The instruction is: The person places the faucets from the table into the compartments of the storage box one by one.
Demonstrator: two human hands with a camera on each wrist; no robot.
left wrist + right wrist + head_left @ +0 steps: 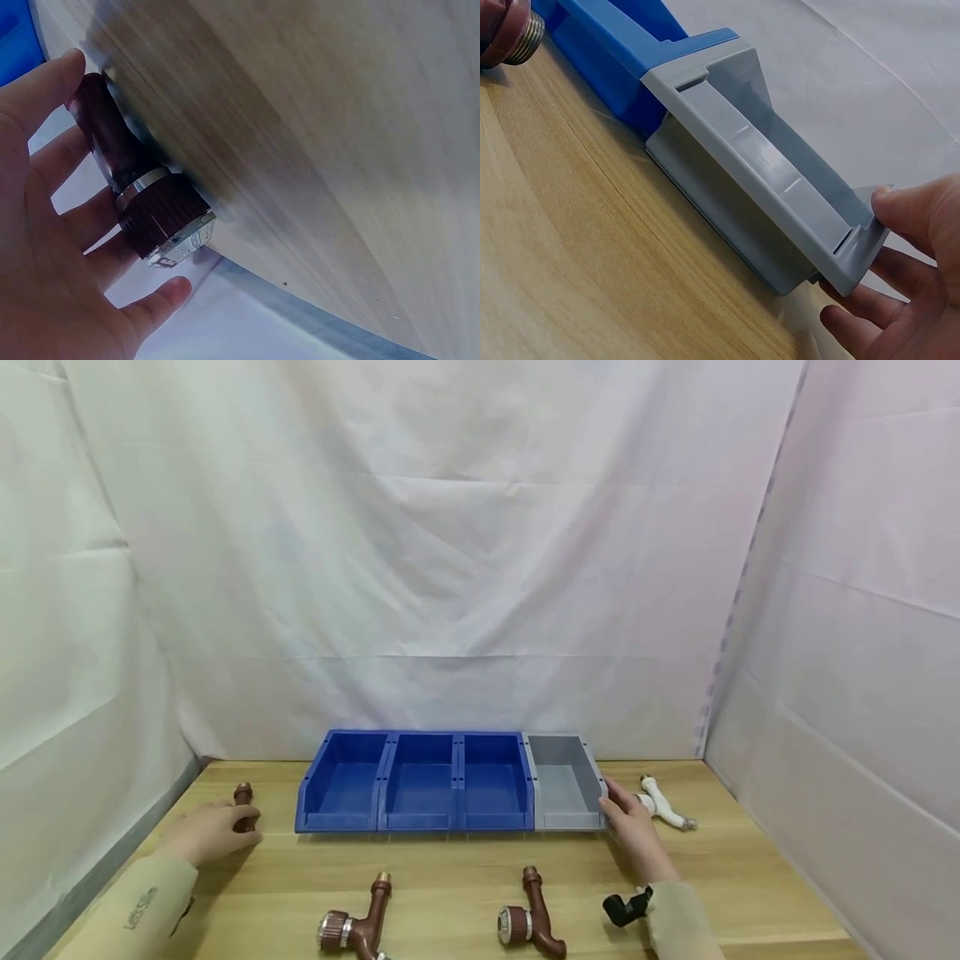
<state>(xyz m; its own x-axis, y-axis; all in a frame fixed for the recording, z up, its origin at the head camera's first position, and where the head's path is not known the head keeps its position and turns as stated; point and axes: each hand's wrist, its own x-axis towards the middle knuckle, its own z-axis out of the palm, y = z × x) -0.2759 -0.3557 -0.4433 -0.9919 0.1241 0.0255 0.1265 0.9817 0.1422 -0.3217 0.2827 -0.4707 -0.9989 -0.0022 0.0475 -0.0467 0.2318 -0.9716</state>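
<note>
At the left of the table my left hand is over a brown tap. In the left wrist view its fingers are spread loosely along the tap, with one fingertip right at the pipe end and the little finger apart from the ridged knob. My right hand grips the front outer corner of the grey bin, thumb on the rim and fingers beneath it in the right wrist view. This bin stands at the right end of a row with several blue bins.
Behind the right hand lies a white tap. Two brown taps, one left and one right, lie nearer on the wooden table. A black fitting is beside the right sleeve. White cloth hangs behind and at both sides.
</note>
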